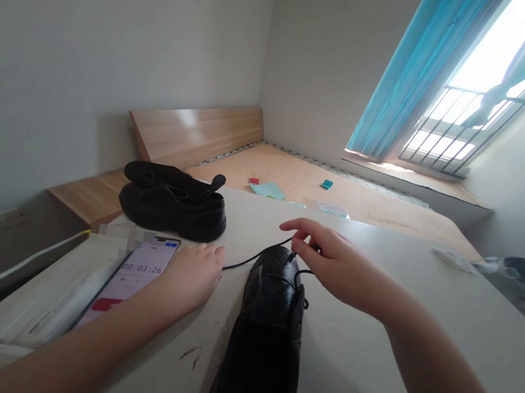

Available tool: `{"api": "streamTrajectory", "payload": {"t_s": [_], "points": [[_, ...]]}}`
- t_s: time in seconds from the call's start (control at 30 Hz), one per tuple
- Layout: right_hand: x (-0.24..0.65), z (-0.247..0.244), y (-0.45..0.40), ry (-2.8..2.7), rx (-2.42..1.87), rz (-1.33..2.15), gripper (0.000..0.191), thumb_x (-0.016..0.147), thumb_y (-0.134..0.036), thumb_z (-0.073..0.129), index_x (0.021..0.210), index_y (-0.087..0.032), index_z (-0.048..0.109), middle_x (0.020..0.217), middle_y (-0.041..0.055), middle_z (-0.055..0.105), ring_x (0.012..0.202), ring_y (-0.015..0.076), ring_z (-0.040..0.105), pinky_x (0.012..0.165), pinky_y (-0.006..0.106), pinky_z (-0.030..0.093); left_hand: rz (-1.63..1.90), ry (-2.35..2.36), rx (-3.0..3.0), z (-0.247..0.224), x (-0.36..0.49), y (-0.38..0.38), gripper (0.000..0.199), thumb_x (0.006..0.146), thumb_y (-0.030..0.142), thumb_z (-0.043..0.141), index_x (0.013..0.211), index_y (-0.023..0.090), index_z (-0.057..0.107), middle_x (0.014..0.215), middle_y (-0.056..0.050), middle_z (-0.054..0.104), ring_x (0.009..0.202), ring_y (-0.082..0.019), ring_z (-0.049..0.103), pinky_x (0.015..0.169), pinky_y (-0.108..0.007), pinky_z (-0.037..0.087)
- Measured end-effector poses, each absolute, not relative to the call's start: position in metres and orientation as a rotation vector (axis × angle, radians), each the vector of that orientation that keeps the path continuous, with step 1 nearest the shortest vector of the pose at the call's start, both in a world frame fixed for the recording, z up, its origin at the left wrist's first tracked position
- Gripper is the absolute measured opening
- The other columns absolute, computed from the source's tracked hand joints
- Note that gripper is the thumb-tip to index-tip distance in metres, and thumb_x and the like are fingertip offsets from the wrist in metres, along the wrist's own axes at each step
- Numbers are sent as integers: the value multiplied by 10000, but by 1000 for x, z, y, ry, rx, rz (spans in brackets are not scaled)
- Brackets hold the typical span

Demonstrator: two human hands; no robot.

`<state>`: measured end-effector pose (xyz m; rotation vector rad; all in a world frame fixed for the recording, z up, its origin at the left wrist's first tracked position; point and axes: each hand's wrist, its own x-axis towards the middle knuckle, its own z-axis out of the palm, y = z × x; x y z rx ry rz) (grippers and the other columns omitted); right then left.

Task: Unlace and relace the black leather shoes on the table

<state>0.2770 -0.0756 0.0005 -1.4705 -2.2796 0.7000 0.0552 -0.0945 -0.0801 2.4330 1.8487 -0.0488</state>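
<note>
Right grip [341, 268] is closed in a thumb-and-forefinger pinch on a black lace [256, 258], just above the eyelets of a black pebbled-leather lace-up shoe [270, 313]. Shoe position: forward and to the left of the right grip, upright on the bench [341, 386]. Its long axis runs fore and aft, with the toe pointing away from the operator and the heel cut off by the lower frame edge. Of the two hands, the right grip is nearer the eyelets. Left grip [190, 275] is open, palm down, on the left side of the shoe. The lace curves left from the eyelets to end just beside its fingertips. A smartphone [138, 269] displaying a timer lies partly beneath the left grip. A stacked pair of black shoes [172, 204] sits ahead of the left grip, near it but not touching.
</note>
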Motion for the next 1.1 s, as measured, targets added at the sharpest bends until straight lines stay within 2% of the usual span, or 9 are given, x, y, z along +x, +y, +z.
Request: {"api": "streamTrajectory", "payload": {"t_s": [0.17, 0.33, 0.47, 0.6, 0.7, 0.8, 0.9, 0.97, 1.1], "points": [[278, -2, -74, -2230, -1430, 442, 326, 914, -262, 433, 1220, -272, 544, 1191, 48, 578, 927, 182, 547, 768, 305, 406, 21, 1897, 2344, -70, 60, -97, 225, 854, 163, 400, 821, 123, 619, 868, -185, 690, 831, -305, 652, 712, -389, 447], [270, 7, -85, -2237, -1339, 547, 284, 920, -345, 447, 1136, -287, 623, 776, -1, 602, 587, 122, 458, 535, 259, 331, 704, 1654, 1997, -49, 60, -98, 192, 862, 328, 471, 930, 177, 568, 717, -32, 658, 655, -189, 606, 606, -296, 437], [258, 7, -95, -2371, -1263, 680, 286, 927, -392, 454, 895, -233, 690, 645, -13, 579, 563, 107, 451, 507, 242, 297, 1091, 1165, 1471, -41, 67, -104, 243, 809, 362, 573, 901, 145, 634, 703, -25, 671, 616, -130, 569, 610, -252, 455], [252, 3, -97, -2355, -1342, 626, 336, 895, -506, 493, 861, -228, 679, 645, -5, 608, 568, 115, 482, 500, 245, 273, 1185, 1109, 1228, -45, 75, -110, 323, 833, 307, 493, 1009, 131, 700, 885, -82, 730, 787, -175, 653, 636, -258, 470], [251, 3, -96, -2320, -1442, 472, 363, 848, -556, 540, 787, -223, 670, 648, 6, 614, 572, 124, 483, 506, 251, 258, 1211, 1200, 1375, -49, 74, -112, 326, 811, 339, 590, 1062, 162, 699, 933, -69, 740, 847, -199, 667, 687, -277, 493], [250, 3, -98, -2356, -1408, 528, 292, 842, -501, 576, 777, -227, 655, 639, -11, 602, 560, 114, 472, 500, 247, 258, 1175, 1315, 1597, -51, 71, -113, 297, 782, 405, 671, 997, 204, 711, 950, -36, 737, 844, -201, 661, 710, -283, 492], [249, 2, -97, -2393, -1328, 575, 205, 897, -363, 522, 814, -220, 643, 667, -16, 605, 584, 107, 470, 527, 241, 277, 1088, 1453, 1852, -49, 69, -115, 230, 844, 417, 593, 876, 209, 685, 825, -8, 698, 756, -177, 613, 650, -274, 446], [250, 0, -96, -2376, -1295, 563, 213, 919, -295, 476, 818, -208, 641, 681, -10, 606, 604, 107, 472, 559, 242, 295, 1075, 1467, 2046, -46, 68, -115, 204, 880, 361, 528, 810, 196, 625, 811, -7, 642, 788, -172, 572, 712, -283, 432], [250, -1, -94, -2326, -1337, 539, 272, 927, -388, 460, 825, -214, 643, 676, -9, 604, 602, 113, 474, 553, 246, 288, 999, 1402, 2220, -42, 67, -114, 162, 893, 267, 428, 803, 193, 541, 836, -3, 587, 846, -170, 533, 791, -289, 399]]}}
